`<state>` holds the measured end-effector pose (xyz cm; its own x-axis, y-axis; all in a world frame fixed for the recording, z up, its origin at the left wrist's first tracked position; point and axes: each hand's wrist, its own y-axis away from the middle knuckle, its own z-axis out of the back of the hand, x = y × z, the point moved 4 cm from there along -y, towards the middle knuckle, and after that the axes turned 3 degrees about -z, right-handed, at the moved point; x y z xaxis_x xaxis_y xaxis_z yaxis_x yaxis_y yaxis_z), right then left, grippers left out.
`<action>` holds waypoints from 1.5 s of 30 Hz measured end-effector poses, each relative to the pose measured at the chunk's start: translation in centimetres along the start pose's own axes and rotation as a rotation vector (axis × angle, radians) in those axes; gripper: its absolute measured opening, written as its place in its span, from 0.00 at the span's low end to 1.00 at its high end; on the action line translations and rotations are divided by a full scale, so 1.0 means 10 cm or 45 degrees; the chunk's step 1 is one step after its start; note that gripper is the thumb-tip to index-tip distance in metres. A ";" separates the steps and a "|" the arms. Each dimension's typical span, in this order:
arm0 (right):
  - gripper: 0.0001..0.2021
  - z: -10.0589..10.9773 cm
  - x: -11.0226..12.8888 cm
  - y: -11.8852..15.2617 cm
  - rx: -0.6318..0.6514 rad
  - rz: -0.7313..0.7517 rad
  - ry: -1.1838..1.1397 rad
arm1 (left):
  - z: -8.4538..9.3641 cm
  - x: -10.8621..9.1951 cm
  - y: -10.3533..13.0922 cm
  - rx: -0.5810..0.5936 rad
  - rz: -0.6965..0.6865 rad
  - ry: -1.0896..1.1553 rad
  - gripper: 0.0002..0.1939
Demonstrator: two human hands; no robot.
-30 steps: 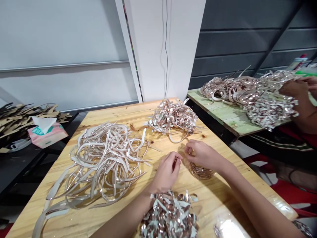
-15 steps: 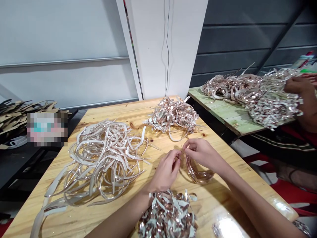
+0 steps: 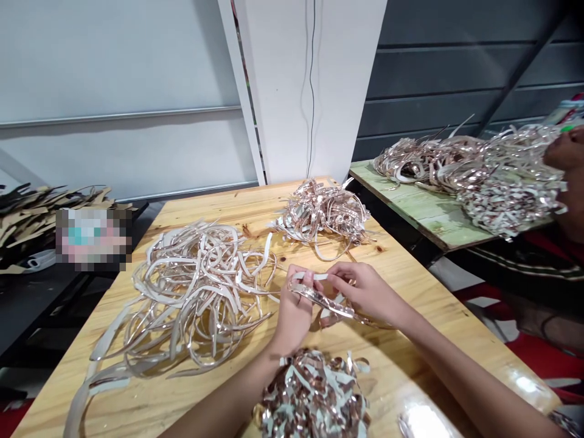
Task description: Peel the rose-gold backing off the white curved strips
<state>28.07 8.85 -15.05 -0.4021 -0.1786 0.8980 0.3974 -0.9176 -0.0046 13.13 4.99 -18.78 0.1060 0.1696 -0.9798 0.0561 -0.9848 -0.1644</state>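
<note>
My left hand (image 3: 295,301) is closed on a shiny rose-gold strip (image 3: 326,301) with a whitish back, near the middle of the table. Close beside it, my right hand (image 3: 362,289) pinches the pale end of a strip between thumb and fingers. More of the strip curls beneath both hands. Left of them lies a loose tangle of long whitish and rose-gold strips (image 3: 196,292). Just below my wrists sits a heap of short, curled shiny pieces (image 3: 317,395). Beyond my hands rests another tangled rose-gold bundle (image 3: 322,213).
The wooden table (image 3: 396,371) carries these piles. On the right, a greenish table (image 3: 410,213) holds more strips (image 3: 483,164), with another person's hand (image 3: 566,149) at its far end. Dark and brown scraps (image 3: 36,225) lie on a black table at left. A white pillar (image 3: 283,91) stands behind.
My left hand has turned and lifted the strip, which was hanging lower by my right hand. A pale end now spans both hands. The other person's hand has shifted right.
</note>
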 end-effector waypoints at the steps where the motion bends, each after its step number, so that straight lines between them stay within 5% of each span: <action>1: 0.10 -0.01 0.01 0.01 0.012 0.043 0.056 | 0.01 0.01 -0.02 -0.022 -0.011 0.017 0.15; 8: 0.12 -0.09 -0.10 0.02 0.076 -0.134 -0.283 | 0.00 -0.01 -0.10 0.003 -0.017 0.035 0.20; 17: 0.10 -0.14 -0.08 0.02 0.074 -0.110 -0.402 | 0.00 0.03 -0.06 -0.002 0.073 0.058 0.21; 24: 0.07 -0.17 -0.07 0.04 -0.016 -0.126 -0.533 | -0.02 0.07 -0.09 0.044 0.024 -0.007 0.20; 33: 0.07 -0.22 -0.13 0.02 -0.080 -0.226 -0.696 | -0.06 -0.08 -0.03 -0.067 0.094 0.056 0.29; 45: 0.16 -0.23 -0.09 0.00 0.179 -0.038 -0.560 | -0.09 -0.04 -0.05 -0.046 0.105 0.225 0.27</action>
<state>26.56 8.21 -16.80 -0.0394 0.0426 0.9983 0.5110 -0.8577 0.0567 13.92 5.42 -18.26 0.2840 0.0954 -0.9541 0.0752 -0.9942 -0.0770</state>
